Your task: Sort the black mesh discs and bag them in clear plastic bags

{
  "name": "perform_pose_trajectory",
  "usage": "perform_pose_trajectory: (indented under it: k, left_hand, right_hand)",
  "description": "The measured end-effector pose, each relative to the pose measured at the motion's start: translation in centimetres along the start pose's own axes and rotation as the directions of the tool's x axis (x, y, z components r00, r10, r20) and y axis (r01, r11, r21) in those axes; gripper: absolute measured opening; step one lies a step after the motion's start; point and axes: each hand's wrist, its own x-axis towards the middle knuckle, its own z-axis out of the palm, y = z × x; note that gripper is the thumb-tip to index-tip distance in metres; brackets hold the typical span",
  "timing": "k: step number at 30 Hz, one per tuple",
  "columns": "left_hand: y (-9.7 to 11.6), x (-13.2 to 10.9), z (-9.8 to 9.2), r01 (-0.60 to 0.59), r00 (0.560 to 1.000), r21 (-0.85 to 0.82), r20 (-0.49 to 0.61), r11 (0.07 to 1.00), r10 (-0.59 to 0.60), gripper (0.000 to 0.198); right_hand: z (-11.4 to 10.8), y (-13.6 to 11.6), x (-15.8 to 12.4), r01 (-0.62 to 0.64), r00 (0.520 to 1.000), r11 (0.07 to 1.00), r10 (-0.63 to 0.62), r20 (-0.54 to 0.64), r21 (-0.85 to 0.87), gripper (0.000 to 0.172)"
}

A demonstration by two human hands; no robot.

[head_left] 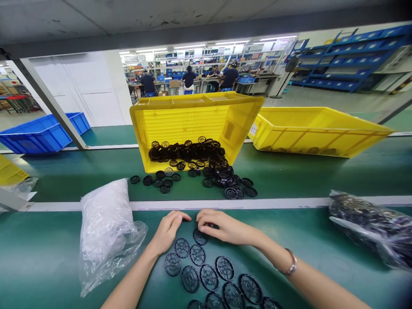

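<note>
My left hand [169,231] rests curled on the near green bench, fingertips pointing at my right hand [223,227]. The fingers of my right hand lie over a black round mesh disc [200,237], and a dark edge shows under them. Several similar discs [209,277] lie in rows below my wrists. A crumpled clear plastic bag [106,227] sits left of my left hand. More black discs [186,151] are heaped inside a tilted yellow plastic bin [189,116] and spill onto the far belt.
A white rail [225,204] separates the near bench from the far belt. A second tilted yellow bin [322,133] stands right, and a dark-filled plastic bag [370,227] lies at the right edge. A blue crate [41,133] sits left. Seated people [189,79] work beyond, near blue shelving [347,56].
</note>
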Motion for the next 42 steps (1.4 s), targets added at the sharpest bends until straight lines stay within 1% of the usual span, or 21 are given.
perform_pose_trajectory:
  k: [2, 4, 6, 7, 9, 13, 15, 17, 19, 20, 26, 28, 29, 30, 31, 33, 35, 36, 38, 40, 42]
  left_hand:
    - [0.0, 0.0, 0.0, -0.002, 1.000, -0.004, 0.001, 1.000, 0.002, 0.045]
    - [0.1, 0.0, 0.0, -0.001, 1.000, -0.009, 0.001, 1.000, 0.001, 0.045]
    - [0.1, 0.0, 0.0, 0.003, 1.000, -0.013, 0.003, 1.000, -0.003, 0.045]
    - [0.1, 0.0, 0.0, 0.004, 1.000, -0.014, 0.003, 1.000, -0.004, 0.045]
    - [0.2, 0.1, 0.0, 0.005, 1.000, -0.015, 0.000, 1.000, -0.005, 0.045]
    - [0.2, 0.1, -0.1, 0.007, 1.000, -0.011, -0.005, 1.000, -0.007, 0.045]
    - [0.1, 0.1, 0.0, 0.011, 1.000, -0.012, -0.005, 1.000, -0.011, 0.046]
    - [0.1, 0.1, 0.0, 0.016, 1.000, -0.015, -0.006, 1.000, -0.016, 0.046]
    - [0.0, 0.1, 0.1, 0.019, 1.000, -0.015, -0.008, 1.000, -0.019, 0.046]
    - [0.0, 0.2, 0.1, 0.019, 1.000, -0.012, -0.008, 1.000, -0.019, 0.046]
    - [-0.3, 0.2, 0.0, 0.022, 1.000, 0.001, 0.003, 1.000, -0.022, 0.046]
    - [-0.5, 0.2, 0.1, 0.026, 1.000, -0.004, 0.004, 1.000, -0.026, 0.046]
    - [-0.6, 0.1, 0.1, 0.027, 1.000, -0.006, 0.006, 1.000, -0.027, 0.046]
    - [-0.6, 0.1, 0.1, 0.027, 1.000, -0.008, 0.008, 1.000, -0.027, 0.045]
    - [-0.7, 0.1, 0.1, 0.028, 1.000, -0.009, 0.008, 1.000, -0.028, 0.045]
    - [-0.7, 0.1, 0.1, 0.030, 1.000, -0.010, 0.009, 1.000, -0.030, 0.046]
    - [-0.7, 0.1, 0.1, 0.035, 0.999, -0.012, 0.007, 0.999, -0.035, 0.046]
    - [-0.6, 0.1, 0.1, 0.038, 0.999, -0.013, 0.006, 0.999, -0.038, 0.046]
    - [-0.5, 0.1, 0.1, 0.040, 0.999, -0.014, 0.004, 0.999, -0.040, 0.046]
    - [-0.5, 0.1, 0.1, 0.037, 0.999, -0.014, 0.007, 0.999, -0.037, 0.046]
    - [-0.5, 0.1, 0.1, 0.036, 0.999, -0.017, 0.009, 0.999, -0.036, 0.046]
  right_hand:
    - [-1.0, 1.8, 0.9, -0.078, 0.986, 0.979, 0.048, -0.159, -0.189, 0.018]
    - [-2.0, 4.2, 2.2, -0.267, 0.923, 0.873, 0.111, -0.368, -0.407, 0.016]
    - [-2.8, 6.4, 3.5, -0.415, 0.860, 0.762, 0.150, -0.488, -0.497, 0.017]
    - [-3.1, 7.3, 4.1, -0.446, 0.846, 0.739, 0.164, -0.507, -0.504, 0.018]
    - [-3.3, 8.3, 4.9, -0.455, 0.841, 0.749, 0.183, -0.510, -0.482, 0.018]
    - [-3.0, 8.1, 4.6, -0.460, 0.825, 0.796, 0.219, -0.521, -0.393, 0.029]
    - [-2.9, 7.4, 3.6, -0.418, 0.851, 0.863, 0.262, -0.456, -0.283, 0.035]
    - [-2.9, 6.6, 2.3, -0.348, 0.900, 0.936, 0.319, -0.298, -0.050, 0.038]
    - [-2.8, 5.6, 0.9, -0.311, 0.934, 0.934, 0.335, -0.127, 0.177, 0.040]
    - [-2.6, 5.0, 0.3, -0.310, 0.941, 0.920, 0.334, -0.063, 0.238, 0.039]
    - [-0.8, 0.5, -1.9, -0.295, 0.954, 0.942, 0.283, 0.095, 0.157, 0.022]
    - [-0.9, -0.1, -2.3, -0.286, 0.955, 0.942, 0.267, 0.125, 0.173, 0.020]
    - [-1.1, 0.1, -2.4, -0.289, 0.957, 0.943, 0.278, 0.088, 0.163, 0.020]
    - [-1.6, 0.5, -2.5, -0.298, 0.954, 0.947, 0.301, -0.001, 0.117, 0.020]
    - [-2.2, 1.3, -2.6, -0.325, 0.935, 0.945, 0.326, -0.136, 0.034, 0.021]
    - [-3.4, 3.3, -2.9, -0.437, 0.838, 0.880, 0.323, -0.440, -0.188, 0.020]
    - [-4.2, 5.6, -3.2, -0.559, 0.745, 0.744, 0.258, -0.615, -0.364, 0.020]
    - [-4.3, 6.7, -3.4, -0.592, 0.728, 0.687, 0.233, -0.644, -0.421, 0.022]
    - [-4.0, 8.4, -3.7, -0.601, 0.740, 0.629, 0.207, -0.640, -0.493, 0.026]
    - [-3.4, 9.3, -4.0, -0.580, 0.757, 0.641, 0.196, -0.624, -0.502, 0.029]
    - [-2.8, 9.7, -4.2, -0.571, 0.746, 0.688, 0.205, -0.634, -0.449, 0.030]
